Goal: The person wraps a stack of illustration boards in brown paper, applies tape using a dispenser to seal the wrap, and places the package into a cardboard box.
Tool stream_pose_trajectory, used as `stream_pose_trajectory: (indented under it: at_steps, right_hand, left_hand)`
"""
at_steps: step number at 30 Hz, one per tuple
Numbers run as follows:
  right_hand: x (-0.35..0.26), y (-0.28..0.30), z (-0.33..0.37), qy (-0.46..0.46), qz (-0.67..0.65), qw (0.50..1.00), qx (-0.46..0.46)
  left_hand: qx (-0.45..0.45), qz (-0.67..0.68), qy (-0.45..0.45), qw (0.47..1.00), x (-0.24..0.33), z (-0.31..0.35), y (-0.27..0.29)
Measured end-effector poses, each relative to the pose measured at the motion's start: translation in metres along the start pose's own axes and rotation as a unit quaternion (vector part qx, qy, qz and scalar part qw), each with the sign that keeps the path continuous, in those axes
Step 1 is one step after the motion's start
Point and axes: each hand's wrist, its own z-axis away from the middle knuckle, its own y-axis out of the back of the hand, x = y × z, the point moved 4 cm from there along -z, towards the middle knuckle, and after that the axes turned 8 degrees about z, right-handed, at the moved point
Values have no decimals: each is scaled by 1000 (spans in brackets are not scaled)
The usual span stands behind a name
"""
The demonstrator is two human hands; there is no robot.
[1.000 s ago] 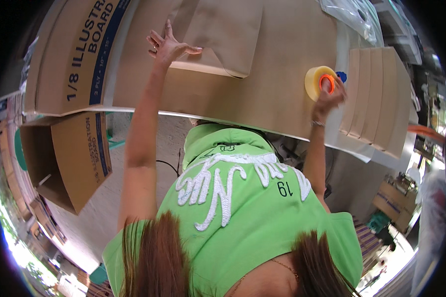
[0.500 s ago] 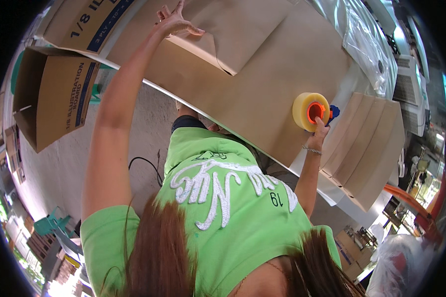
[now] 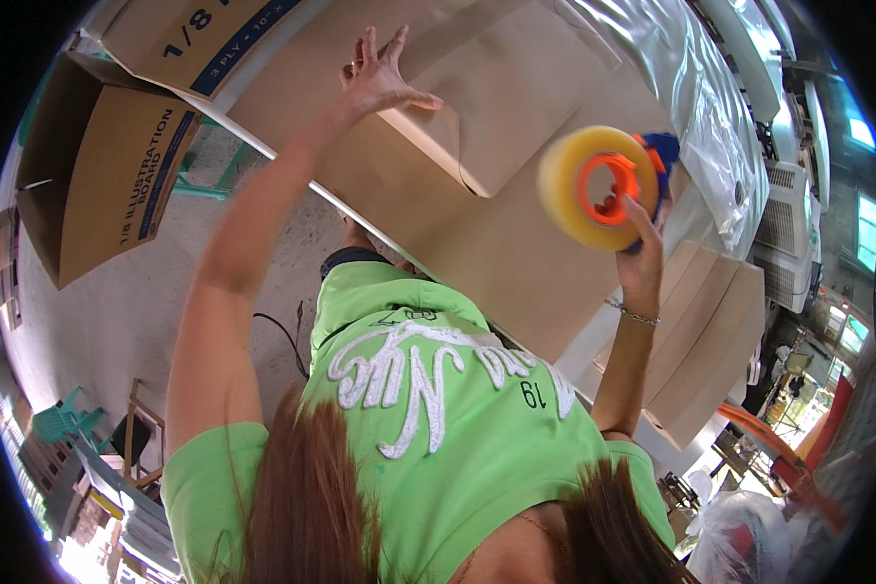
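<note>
My right hand (image 3: 640, 229) grips a tape dispenser (image 3: 611, 190) with a wide roll of clear yellowish tape, an orange hub and a blue head. Its fingers reach through the orange hub, and the dispenser is held up over the table. My left hand (image 3: 380, 78) has its fingers spread and holds nothing. It is at the near flap of a flat brown cardboard sheet (image 3: 516, 107); whether it touches the flap I cannot tell. A cut-out shape with a folded edge shows in the cardboard just below that hand.
An open carton (image 3: 117, 185) stands at the left, and another printed carton (image 3: 190, 39) lies on the table's far left. Folded cardboard pieces (image 3: 696, 341) are stacked at the right. Clear plastic sheeting (image 3: 696, 107) covers the far right. A green stool (image 3: 209, 175) shows beneath the table.
My right hand has lifted the tape dispenser up and away from my body, closer to the camera. My left hand has shifted slightly right and nearer, its fingers still spread.
</note>
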Motion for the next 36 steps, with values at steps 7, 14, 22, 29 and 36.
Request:
stream_pose_trajectory:
  at_steps: [7, 14, 22, 29, 36]
  right_hand:
    - [-29, -146, -19, 447, 479, 748, -103]
    - [-3, -174, -36, 441, 510, 725, -142]
    - [-7, -188, -37, 443, 548, 693, -154]
    - [-13, -200, -37, 433, 552, 694, -161]
    - [-13, -201, -38, 416, 563, 694, -170]
  left_hand:
    - [20, -2, -10, 1000, 6, 12, 2]
    - [65, 31, -42, 997, 7, 16, -2]
    - [144, 233, -136, 952, 11, 36, 24]
    - [-258, 663, 152, 686, 12, 45, 43]
    - [-245, 706, 111, 655, 7, 40, 39]
